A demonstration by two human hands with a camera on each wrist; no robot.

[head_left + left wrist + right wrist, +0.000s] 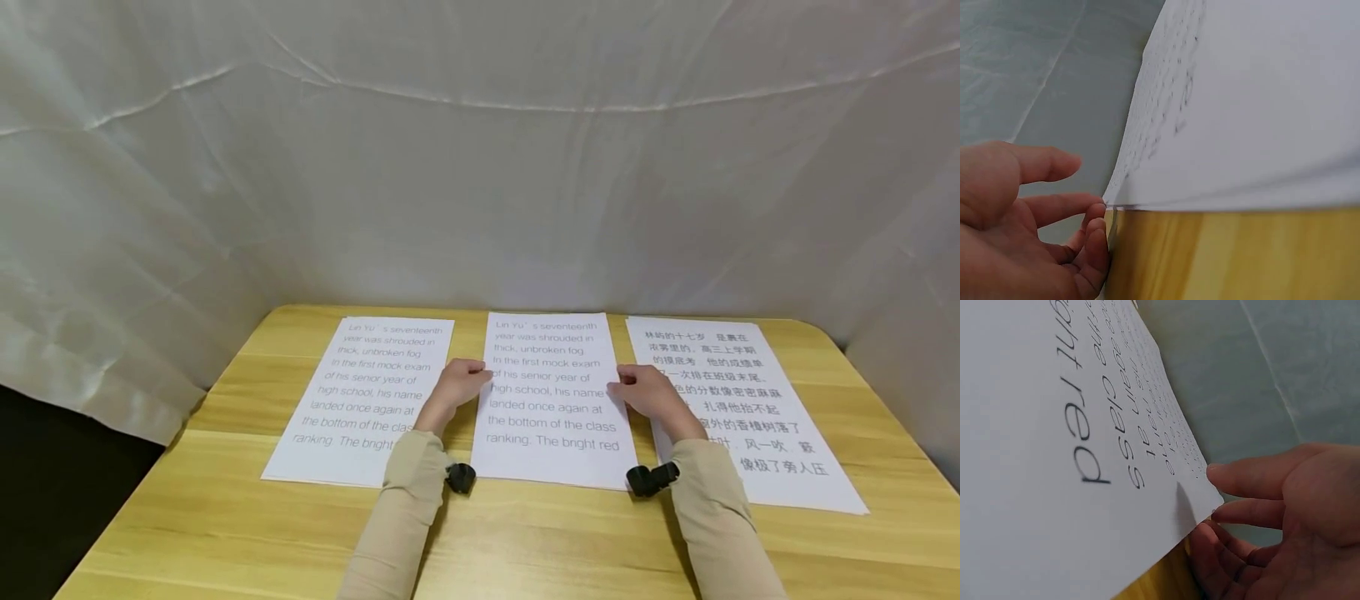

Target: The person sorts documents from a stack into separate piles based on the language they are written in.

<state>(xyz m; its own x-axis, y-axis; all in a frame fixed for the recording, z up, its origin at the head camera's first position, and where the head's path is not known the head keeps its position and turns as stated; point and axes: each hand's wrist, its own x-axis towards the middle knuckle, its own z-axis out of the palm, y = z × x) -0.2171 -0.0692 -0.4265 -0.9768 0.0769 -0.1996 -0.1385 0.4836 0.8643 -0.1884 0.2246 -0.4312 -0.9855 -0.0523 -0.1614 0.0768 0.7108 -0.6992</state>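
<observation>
On the table [525, 542], between left sheet [356, 400] and right sheet [750, 417], middle sheet [553, 414] has left hand [459, 385] touching one edge, fingers loose, right hand [654, 392] at the other, can't tell if pinching; light, even pressure should avoid buckling.

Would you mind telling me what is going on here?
Someone's left hand and right hand are at opposite side edges of the middle sheet, which bears English print. A left fingertip touches its edge; whether the right hand pinches it is hard to tell. The left sheet, also English, and right sheet, in Chinese, lie on either side on the table.
</observation>
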